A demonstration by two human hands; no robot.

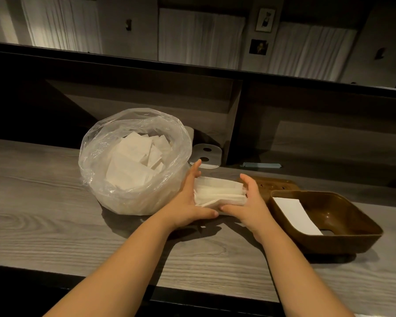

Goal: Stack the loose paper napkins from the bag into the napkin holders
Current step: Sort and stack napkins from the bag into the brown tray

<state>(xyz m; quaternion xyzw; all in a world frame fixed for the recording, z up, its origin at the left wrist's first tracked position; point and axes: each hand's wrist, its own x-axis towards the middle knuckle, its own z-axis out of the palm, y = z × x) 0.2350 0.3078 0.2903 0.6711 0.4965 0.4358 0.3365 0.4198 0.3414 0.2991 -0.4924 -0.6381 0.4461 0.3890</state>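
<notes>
A clear plastic bag (pixel 135 161) full of loose white napkins stands open on the wooden counter. Just right of it, a small stack of white napkins (pixel 218 193) is pressed between my two hands, slightly above the counter. My left hand (pixel 187 202) clasps the stack's left end, thumb under its front edge. My right hand (pixel 251 202) clasps the right end. A brown plastic napkin holder (pixel 329 227) lies at the right with one white sheet (pixel 296 217) inside. A second brown piece (pixel 277 183), perhaps a lid, lies behind my right hand.
The grey wood counter (pixel 55 213) runs left to right, its dark front edge near the bottom. A white acrylic stand (pixel 207 155) with two holes sits behind the bag. A pale blue flat object (pixel 261 165) lies on the back ledge. Dark shelving rises behind.
</notes>
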